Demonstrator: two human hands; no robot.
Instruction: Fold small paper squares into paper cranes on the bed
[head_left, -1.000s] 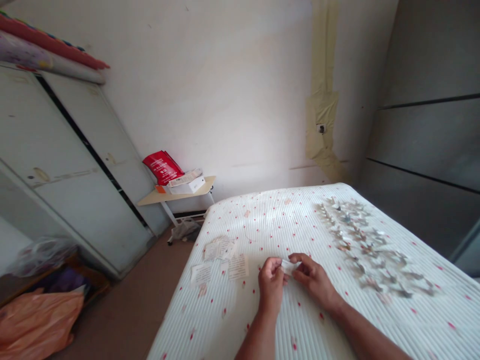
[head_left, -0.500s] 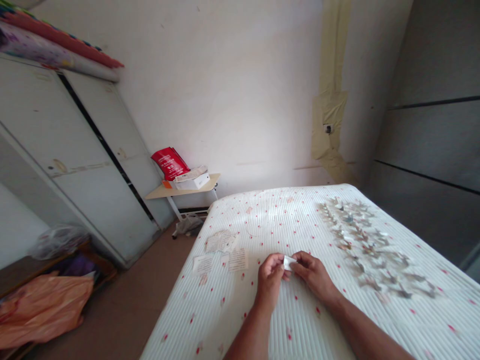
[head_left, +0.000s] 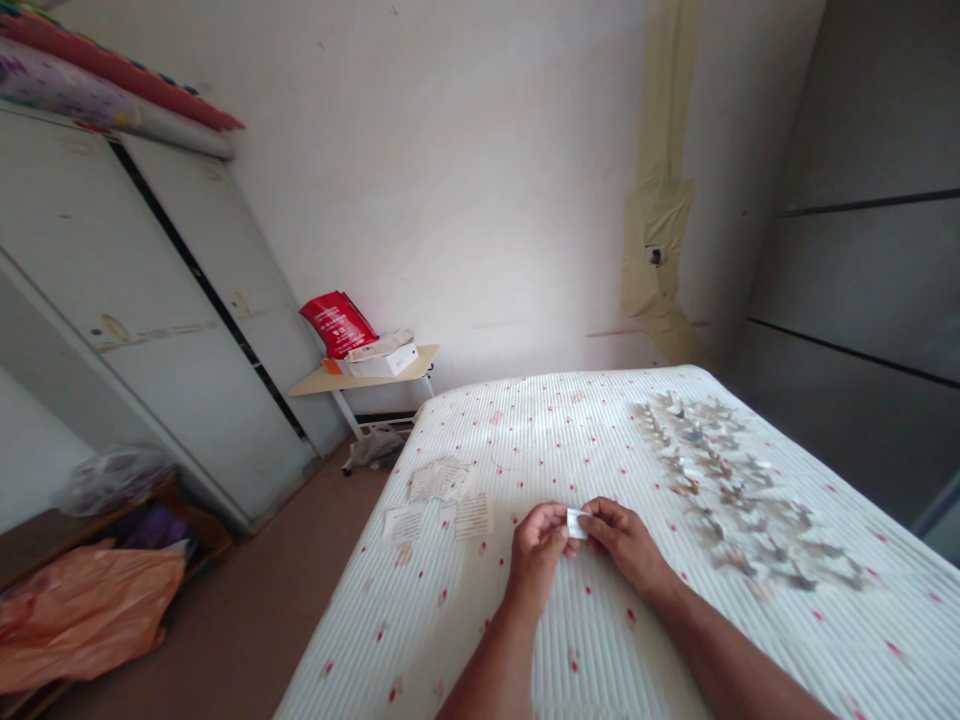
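A small folded piece of white paper point(head_left: 577, 523) is held between my two hands above the bed. My left hand point(head_left: 541, 545) pinches its left side with thumb and fingers. On the right side, my right hand point(head_left: 624, 538) grips it the same way. Printed paper pieces point(head_left: 474, 515) lie on the bedcover to the left of my hands, some overlapping in a loose pile point(head_left: 441, 480). Many small folded paper figures point(head_left: 731, 490) are spread in rows to the right; their exact shapes are blurred.
The bed point(head_left: 450, 640) has a striped white cover with red dots. Beyond its left far corner stands a small table point(head_left: 360, 378) with a red bag point(head_left: 337, 322) and a white box point(head_left: 394, 362). An orange plastic bag point(head_left: 90, 610) lies at the lower left.
The folded paper shows slightly more of its face between my fingers. Both hands keep their grip, and the whole view has shifted a little.
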